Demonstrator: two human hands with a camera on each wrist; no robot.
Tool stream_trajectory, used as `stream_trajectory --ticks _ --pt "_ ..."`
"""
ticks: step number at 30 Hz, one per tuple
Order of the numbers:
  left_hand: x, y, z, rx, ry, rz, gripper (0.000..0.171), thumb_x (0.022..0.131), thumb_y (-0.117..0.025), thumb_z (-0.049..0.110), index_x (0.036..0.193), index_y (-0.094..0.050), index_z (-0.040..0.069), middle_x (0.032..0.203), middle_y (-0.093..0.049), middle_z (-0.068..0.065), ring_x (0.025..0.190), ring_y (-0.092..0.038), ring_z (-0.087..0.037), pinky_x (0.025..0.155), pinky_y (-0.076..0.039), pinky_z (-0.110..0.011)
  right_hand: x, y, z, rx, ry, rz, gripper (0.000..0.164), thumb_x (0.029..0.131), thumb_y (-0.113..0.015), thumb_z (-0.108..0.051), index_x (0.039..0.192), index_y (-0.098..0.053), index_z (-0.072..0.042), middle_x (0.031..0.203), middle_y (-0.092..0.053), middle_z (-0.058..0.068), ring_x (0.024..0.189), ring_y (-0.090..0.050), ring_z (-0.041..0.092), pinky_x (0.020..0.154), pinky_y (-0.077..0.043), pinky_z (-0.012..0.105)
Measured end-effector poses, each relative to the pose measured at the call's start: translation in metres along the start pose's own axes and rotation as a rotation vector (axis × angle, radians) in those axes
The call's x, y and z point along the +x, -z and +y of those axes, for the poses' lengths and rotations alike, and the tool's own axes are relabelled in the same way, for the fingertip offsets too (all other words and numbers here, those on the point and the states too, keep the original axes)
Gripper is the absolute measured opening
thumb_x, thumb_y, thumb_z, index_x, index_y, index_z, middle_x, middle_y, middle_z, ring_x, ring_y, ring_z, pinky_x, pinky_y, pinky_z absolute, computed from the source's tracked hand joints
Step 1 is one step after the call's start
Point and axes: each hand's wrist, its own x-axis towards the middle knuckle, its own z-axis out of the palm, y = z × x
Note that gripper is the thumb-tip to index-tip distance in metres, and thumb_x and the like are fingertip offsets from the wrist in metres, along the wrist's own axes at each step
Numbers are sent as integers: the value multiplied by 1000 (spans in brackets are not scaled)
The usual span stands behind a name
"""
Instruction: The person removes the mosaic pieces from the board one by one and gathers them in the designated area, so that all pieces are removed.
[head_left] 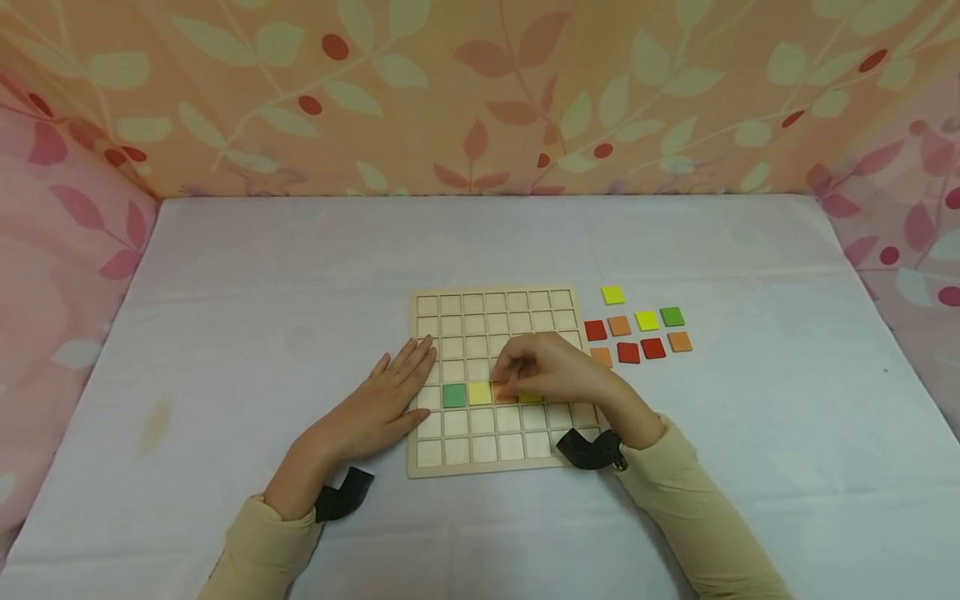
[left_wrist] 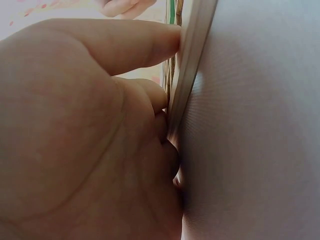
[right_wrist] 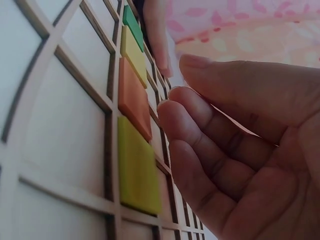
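A wooden grid board (head_left: 484,472) lies on the table, with a row of square tiles set in its cells. From left to right they are a green tile (head_left: 454,396), a yellow tile (head_left: 479,393), an orange tile (head_left: 505,395) and a second yellow tile (right_wrist: 137,167). My left hand (head_left: 386,396) rests flat over the board's left edge, fingers extended. Above the orange tile, my right hand (head_left: 555,367) has loosely bent fingers. The right wrist view shows a gap between thumb and fingers (right_wrist: 185,122), nothing held there, and the tiles sitting apart from them.
Loose tiles lie right of the board, among them a yellow tile (head_left: 612,295), a green tile (head_left: 672,317), a red tile (head_left: 653,348) and an orange tile (head_left: 679,342). White cloth (head_left: 262,275) covers the table. Patterned curtains (head_left: 480,100) stand behind and at both sides.
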Motion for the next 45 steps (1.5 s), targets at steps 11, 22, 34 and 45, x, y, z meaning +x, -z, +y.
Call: stream_trajectory --ticks 11,22,34,45 --pt "0 -2 -3 12 4 1 72 96 -53 22 150 -11 1 158 -1 -10 144 3 -25 112 -5 -53 10 -5 -1 -37 7 -16 10 80 -73 -2 89 -69 -5 84 -65 -1 76 -60 10 72 -52 26" --pt "1 -1 -2 0 -15 1 71 97 -52 23 150 -11 0 158 -2 -11 144 2 -27 111 -5 -55 22 -11 -3 -54 42 -43 11 80 -72 -1 90 -69 -3 85 -67 3 74 -60 7 70 -52 24" --pt "1 -1 -2 8 -13 -2 71 97 -52 23 150 -11 1 158 -3 -10 144 1 -27 111 -5 -55 37 -21 -6 -67 47 -49 11 79 -74 -2 88 -68 -5 84 -66 1 73 -59 6 70 -52 23" --pt "-1 0 -2 -6 -3 -5 71 97 -52 23 150 -11 1 158 -2 -9 144 2 -26 111 -5 -55 41 -26 -7 -124 24 -67 12 77 -75 -5 89 -71 -5 83 -63 -1 73 -55 6 69 -49 22"
